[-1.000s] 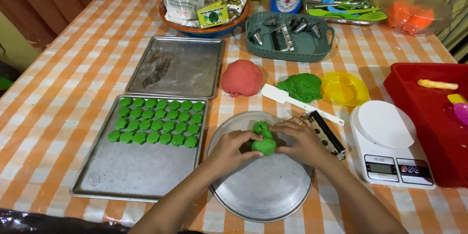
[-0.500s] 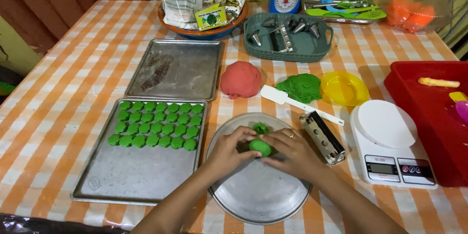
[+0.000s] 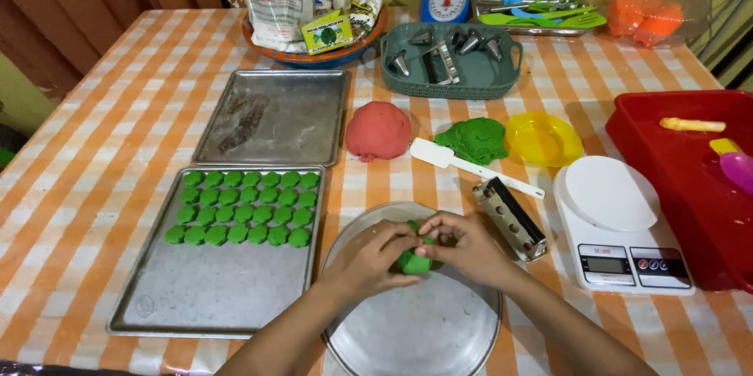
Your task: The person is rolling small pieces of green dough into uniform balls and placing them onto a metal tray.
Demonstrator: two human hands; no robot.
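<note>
Both hands, left hand [image 3: 369, 254] and right hand [image 3: 464, 244], with fingers clamped on small green dough lump [image 3: 413, 260] over round metal plate [image 3: 376, 337]. Possible to squash it unevenly (soft dough) from too strong pressing.

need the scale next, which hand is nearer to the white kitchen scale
Right. The right hand sits just left of the white kitchen scale, by the metal press; the left hand is farther left over the round pan.
</note>
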